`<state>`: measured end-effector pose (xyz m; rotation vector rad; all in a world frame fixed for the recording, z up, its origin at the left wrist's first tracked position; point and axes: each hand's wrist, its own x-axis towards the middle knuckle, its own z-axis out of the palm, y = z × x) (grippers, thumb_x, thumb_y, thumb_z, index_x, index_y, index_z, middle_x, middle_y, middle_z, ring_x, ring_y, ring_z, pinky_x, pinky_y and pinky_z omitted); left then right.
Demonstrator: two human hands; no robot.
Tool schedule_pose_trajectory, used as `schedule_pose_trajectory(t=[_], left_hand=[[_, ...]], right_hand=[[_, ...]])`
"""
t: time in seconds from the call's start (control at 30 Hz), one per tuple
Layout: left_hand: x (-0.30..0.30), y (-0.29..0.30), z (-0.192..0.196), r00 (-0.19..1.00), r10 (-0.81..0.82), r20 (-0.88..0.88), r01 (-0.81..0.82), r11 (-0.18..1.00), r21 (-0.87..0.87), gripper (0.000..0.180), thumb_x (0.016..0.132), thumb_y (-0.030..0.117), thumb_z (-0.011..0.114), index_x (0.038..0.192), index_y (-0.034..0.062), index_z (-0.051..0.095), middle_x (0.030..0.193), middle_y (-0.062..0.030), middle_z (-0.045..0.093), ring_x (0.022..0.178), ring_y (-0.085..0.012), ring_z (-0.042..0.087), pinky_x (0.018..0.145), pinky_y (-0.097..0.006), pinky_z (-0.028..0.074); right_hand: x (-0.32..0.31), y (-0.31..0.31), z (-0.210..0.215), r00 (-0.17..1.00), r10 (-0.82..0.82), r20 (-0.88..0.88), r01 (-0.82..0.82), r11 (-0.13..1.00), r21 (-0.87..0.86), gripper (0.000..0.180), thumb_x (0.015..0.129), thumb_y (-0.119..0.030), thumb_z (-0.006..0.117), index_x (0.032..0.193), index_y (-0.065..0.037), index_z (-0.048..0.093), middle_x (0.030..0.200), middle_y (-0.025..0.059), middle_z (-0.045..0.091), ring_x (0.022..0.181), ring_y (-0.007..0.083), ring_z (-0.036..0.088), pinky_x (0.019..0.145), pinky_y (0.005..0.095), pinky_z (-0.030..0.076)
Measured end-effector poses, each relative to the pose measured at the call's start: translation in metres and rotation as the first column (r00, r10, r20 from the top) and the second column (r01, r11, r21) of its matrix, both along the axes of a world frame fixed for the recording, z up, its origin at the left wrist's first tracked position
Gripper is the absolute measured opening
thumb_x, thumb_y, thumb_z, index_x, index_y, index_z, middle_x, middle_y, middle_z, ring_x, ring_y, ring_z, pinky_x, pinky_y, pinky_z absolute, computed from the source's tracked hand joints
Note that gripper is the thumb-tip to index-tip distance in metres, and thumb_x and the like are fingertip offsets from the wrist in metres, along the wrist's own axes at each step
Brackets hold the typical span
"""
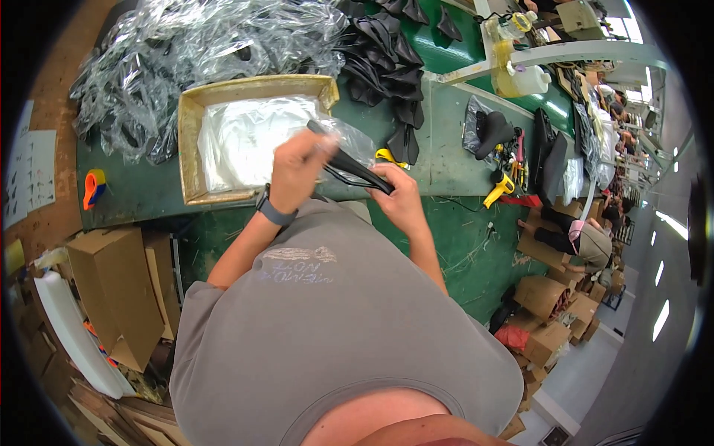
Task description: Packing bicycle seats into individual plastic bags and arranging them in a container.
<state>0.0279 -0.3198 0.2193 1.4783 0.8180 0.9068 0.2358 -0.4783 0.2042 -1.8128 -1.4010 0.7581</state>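
Note:
In front of my chest is a black bicycle saddle (351,168), tilted and seen nearly edge-on. My right hand (401,196) is closed around its lower right end. Curled and slightly blurred, my left hand (299,166) is at the saddle's upper left part and covers some of it; what its fingers pinch is unclear. Clear plastic film (355,138) spreads just behind the saddle. Under and beyond my left hand stands a shallow cardboard box (190,141), which holds a stack of clear plastic bags (249,134).
A heap of plastic-wrapped items (201,52) and black saddle covers (379,52) lie across the green table (439,141). To the right are another saddle (493,132), a yellow heat gun (499,189) and tools. An orange-blue tape dispenser (94,189) sits left. Cardboard boxes (119,282) stand below; another person (591,241) bends at right.

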Motion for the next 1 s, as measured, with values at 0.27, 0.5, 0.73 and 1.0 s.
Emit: schedule_pose_trajectory(t=[0.27,0.5,0.73,1.0], left_hand=[[0.017,0.042,-0.062,0.784,-0.513,0.349,0.614,0.563,-0.553,0.033,0.11,0.034,0.066,0.119,0.0037,0.076,0.102,0.0007,0.073,0.094,-0.0107,0.065,0.082,-0.03,0.053],[0.006,0.135,-0.073,0.961,0.237,0.144,-0.027,0.596,-0.803,0.039,0.099,0.012,0.076,0.135,0.0047,0.064,0.112,-0.0046,0.074,0.098,-0.0149,0.07,0.086,-0.034,0.058],[-0.069,0.287,-0.065,0.551,0.652,0.521,-0.263,0.729,-0.632,0.028,0.11,0.019,0.063,0.132,0.0021,0.068,0.127,-0.0123,0.075,0.115,-0.0215,0.072,0.097,-0.036,0.061],[0.057,0.147,-0.2,0.886,-0.03,-0.463,-0.044,0.988,-0.148,0.019,0.107,0.023,0.066,0.107,0.0066,0.076,0.089,-0.013,0.08,0.081,-0.0254,0.078,0.075,-0.037,0.059]], right_hand=[[0.004,0.068,-0.05,0.26,-0.521,-0.813,0.528,0.782,-0.332,0.04,0.105,-0.008,0.07,0.144,-0.004,0.061,0.12,0.0056,0.069,0.089,0.0141,0.068,0.08,0.0313,0.059],[0.065,0.154,-0.033,0.803,0.284,-0.523,-0.347,0.938,-0.022,0.026,0.108,-0.01,0.062,0.128,-0.002,0.076,0.134,0.0115,0.073,0.124,0.0194,0.067,0.108,0.0349,0.052],[0.205,0.232,-0.222,0.894,-0.293,0.339,0.355,0.925,-0.135,0.045,0.096,-0.02,0.077,0.132,0.003,0.064,0.122,0.0253,0.072,0.117,0.0423,0.07,0.105,0.0469,0.055],[0.177,0.25,-0.28,0.949,-0.157,0.273,0.277,0.832,-0.481,0.067,0.096,-0.051,0.078,0.127,0.003,0.052,0.117,0.031,0.073,0.11,0.0456,0.072,0.093,0.0514,0.057]])
